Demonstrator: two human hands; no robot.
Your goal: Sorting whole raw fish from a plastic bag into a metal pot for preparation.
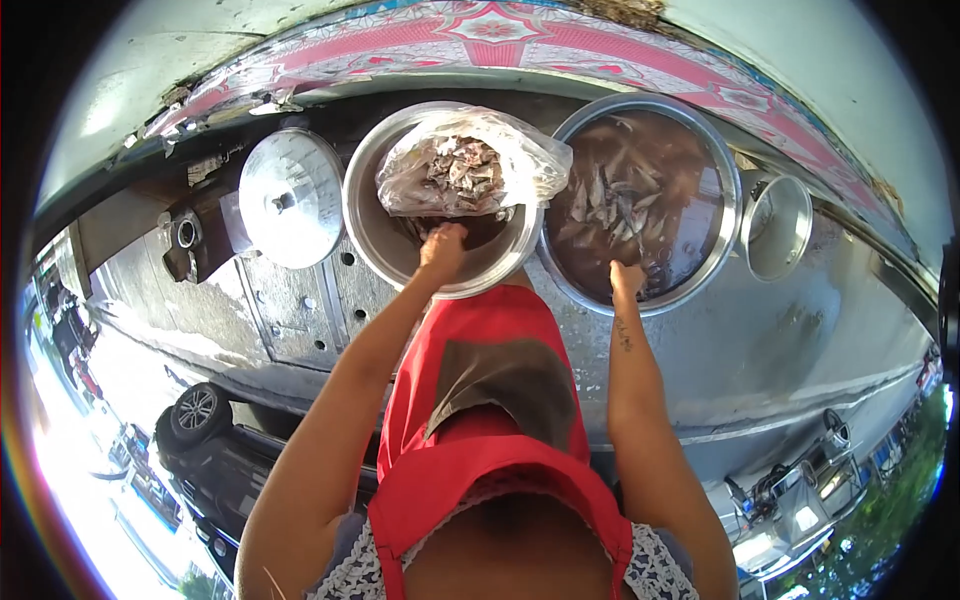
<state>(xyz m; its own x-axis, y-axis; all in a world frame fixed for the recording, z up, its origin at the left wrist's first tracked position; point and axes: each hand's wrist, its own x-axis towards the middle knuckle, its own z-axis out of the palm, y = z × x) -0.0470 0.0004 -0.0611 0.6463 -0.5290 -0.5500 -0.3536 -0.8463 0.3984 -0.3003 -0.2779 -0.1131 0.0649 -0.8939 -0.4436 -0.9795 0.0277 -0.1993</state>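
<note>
My left hand (pixel 444 249) reaches into a wide metal pot (pixel 360 217), its fingers down in the shaded inside, so what they touch is hidden. Across the far side of this pot lies a clear plastic bag (pixel 525 161) with cut fish pieces (pixel 466 174) in it. My right hand (pixel 627 280) is at the near rim of a large metal basin (pixel 733 202), its fingertips partly in murky reddish-brown water. Small whole fish (pixel 619 199) lie in that water, mostly beyond the hand. Whether the right hand grips anything does not show.
A round metal lid (pixel 292 214) lies left of the pot. An empty-looking metal pot (pixel 778 229) stands against the basin's right side. Farther left are a dark metal stand (pixel 196 244) and a perforated floor grate (pixel 289 304). A wall with pink patterned covering (pixel 405 37) runs behind the vessels.
</note>
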